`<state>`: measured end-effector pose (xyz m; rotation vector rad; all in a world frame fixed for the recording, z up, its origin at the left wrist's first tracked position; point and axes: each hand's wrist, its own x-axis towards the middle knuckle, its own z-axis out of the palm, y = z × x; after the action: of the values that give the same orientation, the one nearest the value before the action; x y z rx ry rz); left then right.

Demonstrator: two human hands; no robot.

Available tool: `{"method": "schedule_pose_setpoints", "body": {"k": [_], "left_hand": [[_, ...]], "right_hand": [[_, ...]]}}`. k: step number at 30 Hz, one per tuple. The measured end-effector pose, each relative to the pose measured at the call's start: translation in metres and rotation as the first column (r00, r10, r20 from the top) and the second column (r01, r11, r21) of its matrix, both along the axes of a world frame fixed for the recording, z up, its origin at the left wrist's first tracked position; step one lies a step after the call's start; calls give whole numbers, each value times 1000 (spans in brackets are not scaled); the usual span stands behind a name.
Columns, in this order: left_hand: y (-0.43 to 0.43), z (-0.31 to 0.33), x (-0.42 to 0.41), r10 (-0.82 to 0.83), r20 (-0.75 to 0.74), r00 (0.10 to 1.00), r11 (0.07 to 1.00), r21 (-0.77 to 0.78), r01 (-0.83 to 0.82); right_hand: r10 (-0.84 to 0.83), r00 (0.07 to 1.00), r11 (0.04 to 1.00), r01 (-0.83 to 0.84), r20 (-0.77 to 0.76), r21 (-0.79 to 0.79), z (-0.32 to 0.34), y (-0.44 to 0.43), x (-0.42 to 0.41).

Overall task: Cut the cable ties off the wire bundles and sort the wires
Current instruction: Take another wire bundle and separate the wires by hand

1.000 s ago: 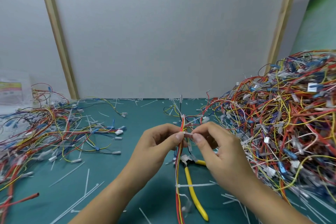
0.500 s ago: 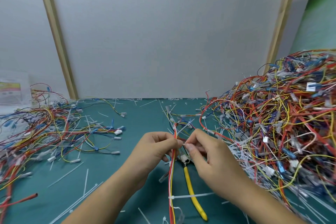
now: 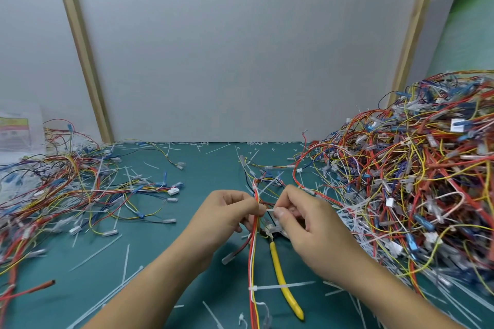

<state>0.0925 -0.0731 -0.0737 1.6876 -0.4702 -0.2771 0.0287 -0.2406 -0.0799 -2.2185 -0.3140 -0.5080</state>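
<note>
My left hand (image 3: 227,218) pinches the bundle (image 3: 252,256) just above the tabletop (image 3: 165,270), fingers (image 3: 248,205) clamped together on the red, white and yellow wires. My right hand (image 3: 307,224) is right beside it, thumb and forefinger closed on the white tie (image 3: 270,210) that sticks out sideways from the bundle. I judge that I am working this tie loose from the wires.

The cutters (image 3: 283,288) lie on the tabletop under my right hand, yellow handle pointing toward me. I cannot tell whether my palm touches them.

A second tie (image 3: 280,286) is fastened round the bundle lower down, its tail lying across the cutter handle.

What worries me:
- The tie is small and slick. If it is not cut clean through, tugging could drag the thin wires out of my left pinch or strain a connector.
- If it comes free with a snap, it joins the white scraps (image 3: 96,255) all over the tabletop.
- The big pile (image 3: 414,195) sits just beside my right wrist, and loose loops reach toward my hands. A snag there could pull tied wires in with this bundle.
- If I forget the second tie, a bound bundle lands among the sorted wires (image 3: 66,189) on my left.
</note>
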Motion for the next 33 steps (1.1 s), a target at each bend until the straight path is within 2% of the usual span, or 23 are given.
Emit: {"method": "schedule_pose_setpoints", "body": {"k": [5, 9, 11, 15, 17, 19, 21, 25, 33], "left_hand": [[2, -2, 0, -16, 39, 999, 999, -46, 17], [7, -6, 9, 195, 45, 980, 949, -259, -177], [8, -5, 10, 223, 116, 968, 940, -289, -182], [6, -6, 7, 175, 237, 956, 960, -257, -112], [5, -5, 6, 170, 265, 949, 961, -259, -100], [5, -4, 3, 156, 303, 940, 962, -264, -74], [3, -4, 0, 147, 387, 910, 974, -219, -64], [-2, -4, -6, 123, 534, 836, 991, -116, -72], [-5, -4, -11, 73, 581, 810, 996, -88, -27]], "right_hand": [[26, 1000, 998, -26, -10, 55, 0, -2, -1], [52, 998, 990, -48, -26, 136, -1, -3, -1], [94, 995, 984, -86, -43, 154, -1, -2, -3], [90, 994, 995, -86, -65, 53, 1, -3, -4], [10, 1000, 1000, -10, 2, 12, 4, -6, -1], [-86, 992, 994, 80, 88, 76, 9, -10, 1], [-104, 990, 986, 91, 91, 138, 11, -11, 2], [76, 997, 964, -68, -22, 259, 1, -2, 4], [161, 977, 881, -77, -142, 467, -1, 3, 6]]}}
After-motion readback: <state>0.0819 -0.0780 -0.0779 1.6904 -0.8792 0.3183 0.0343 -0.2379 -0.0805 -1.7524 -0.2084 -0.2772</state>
